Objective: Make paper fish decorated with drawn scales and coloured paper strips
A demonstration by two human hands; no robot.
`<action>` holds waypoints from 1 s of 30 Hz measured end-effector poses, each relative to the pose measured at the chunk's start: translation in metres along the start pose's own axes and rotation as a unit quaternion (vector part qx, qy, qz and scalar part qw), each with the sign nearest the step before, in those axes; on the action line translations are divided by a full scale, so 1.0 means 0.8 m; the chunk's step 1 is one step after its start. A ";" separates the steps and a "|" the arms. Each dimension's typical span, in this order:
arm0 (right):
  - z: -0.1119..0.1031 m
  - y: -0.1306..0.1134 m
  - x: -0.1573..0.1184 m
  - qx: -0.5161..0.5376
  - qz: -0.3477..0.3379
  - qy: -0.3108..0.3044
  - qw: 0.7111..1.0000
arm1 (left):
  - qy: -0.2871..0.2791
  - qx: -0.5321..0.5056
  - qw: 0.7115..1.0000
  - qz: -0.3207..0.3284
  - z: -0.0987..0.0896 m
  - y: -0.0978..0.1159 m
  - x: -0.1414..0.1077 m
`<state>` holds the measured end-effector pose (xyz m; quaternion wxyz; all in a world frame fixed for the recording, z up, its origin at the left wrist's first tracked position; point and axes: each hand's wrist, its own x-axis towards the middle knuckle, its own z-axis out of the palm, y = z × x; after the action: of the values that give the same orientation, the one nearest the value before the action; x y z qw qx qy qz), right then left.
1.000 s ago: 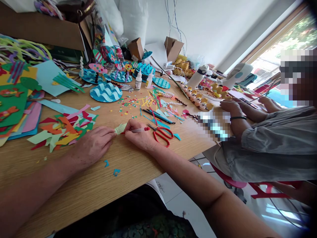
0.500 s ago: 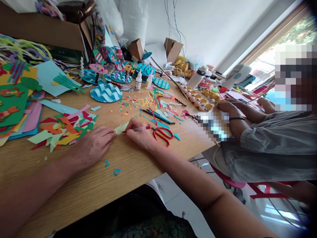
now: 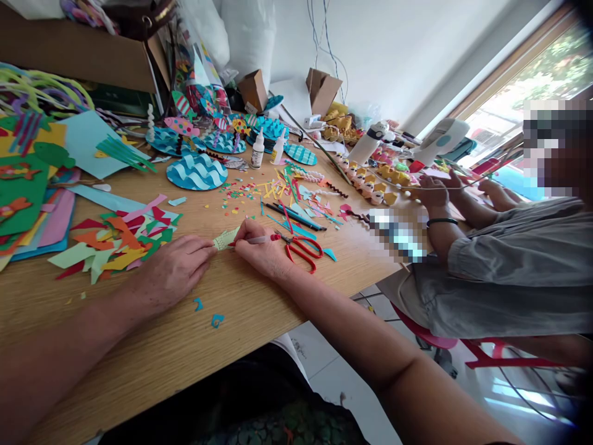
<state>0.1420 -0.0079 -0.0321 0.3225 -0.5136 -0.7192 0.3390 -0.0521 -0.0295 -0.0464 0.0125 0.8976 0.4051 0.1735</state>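
Across on the right, your co-worker's near hand [image 3: 434, 190] has risen a little, its fingers more bent than a second ago, while your own hands have hardly shifted. Your left hand [image 3: 178, 267] lies on the worktop [image 3: 185, 346] with its fingers close together, their tips on the left end of the pale green paper [image 3: 224, 240]; its thumb is hidden, so you cannot tell whether it pinches or only presses. Your right hand [image 3: 260, 252] has its fingers clamped on the red pen [image 3: 263, 238], whose tip is at the right part of that paper, among dark, scale-like marks.

The main risk is the paper: it is small and seems to be steadied only from its left end, so a hard stroke could swing it round or crease it. Your right fingers also cover its right part, so the heel of that hand might smear any ink that is wet. Just to the right lie the red-handled scissors [image 3: 303, 248], close to your wrist; drawing that arm back carelessly could knock them. Near you, two small blue scraps [image 3: 217, 321] lie loose, and the mixed paper cuttings [image 3: 121, 240] left of your left hand could catch on a sweeping forearm.
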 end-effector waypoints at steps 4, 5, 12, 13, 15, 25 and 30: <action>0.000 0.001 0.001 0.016 0.000 -0.004 1.000 | -0.003 0.005 1.000 0.001 -0.001 0.000 0.001; 0.000 0.001 0.001 0.020 0.001 -0.005 1.000 | -0.001 0.005 1.000 0.002 -0.002 0.000 0.002; -0.002 0.000 0.003 0.054 0.014 0.020 0.998 | -0.002 0.006 1.000 0.001 -0.003 0.001 0.000; -0.002 0.002 0.004 0.065 0.016 0.027 0.997 | -0.006 0.006 1.000 -0.002 -0.003 0.001 0.000; -0.004 0.005 0.006 0.084 0.023 0.034 0.996 | -0.010 0.007 1.000 -0.005 -0.002 0.001 0.000; -0.016 0.016 0.010 0.106 0.013 -0.041 0.993 | 0.003 0.000 1.000 0.013 0.001 -0.002 -0.001; -0.010 0.016 0.004 0.049 -0.013 -0.029 0.998 | 0.003 0.000 1.000 0.015 0.002 -0.004 -0.003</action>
<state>0.1543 -0.0002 -0.0372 0.3311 -0.4776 -0.7175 0.3840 -0.0549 -0.0289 -0.0493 0.0084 0.9032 0.3912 0.1765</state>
